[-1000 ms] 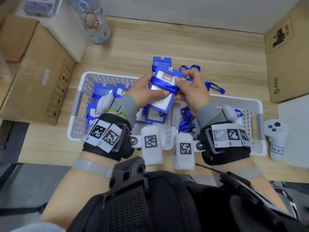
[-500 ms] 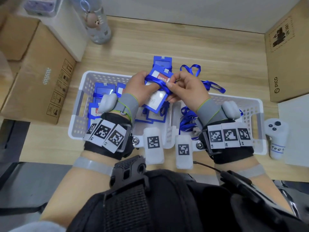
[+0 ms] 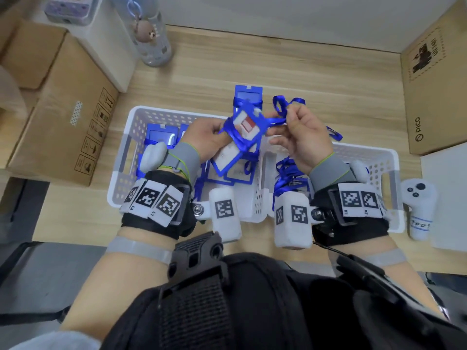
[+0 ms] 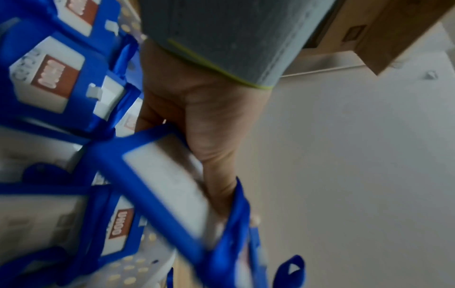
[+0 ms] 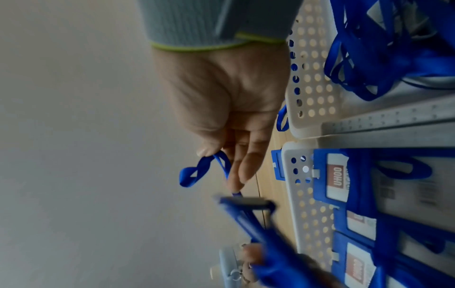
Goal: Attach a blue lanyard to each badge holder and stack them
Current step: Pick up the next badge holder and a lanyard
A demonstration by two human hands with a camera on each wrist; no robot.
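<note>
My left hand [image 3: 207, 137] grips a blue badge holder [image 3: 236, 145] with a white card and red logo, tilted above the white basket [image 3: 131, 137]. The left wrist view shows that holder [image 4: 157, 187] held by my thumb, with ribbon crossing its far end. A blue lanyard [image 3: 275, 120] is wrapped across the holder's top. My right hand [image 3: 300, 132] pinches the lanyard's loop [image 5: 204, 169] between thumb and fingers, just right of the holder. More badge holders [image 3: 159, 135] lie in the basket's left compartment. Loose blue lanyards [image 3: 290, 178] fill the right compartment.
One badge holder [image 3: 249, 93] lies on the wooden table [image 3: 328, 79] behind the basket. Cardboard boxes stand at the left [image 3: 63, 117] and right [image 3: 434, 84]. A bottle with a bear charm [image 3: 151, 39] is at the back left. A white controller [image 3: 418, 208] lies right of the basket.
The holder has tilted and turned in my left hand. My right hand has drawn away to the right and up, pulling the lanyard out across the holder's top.
</note>
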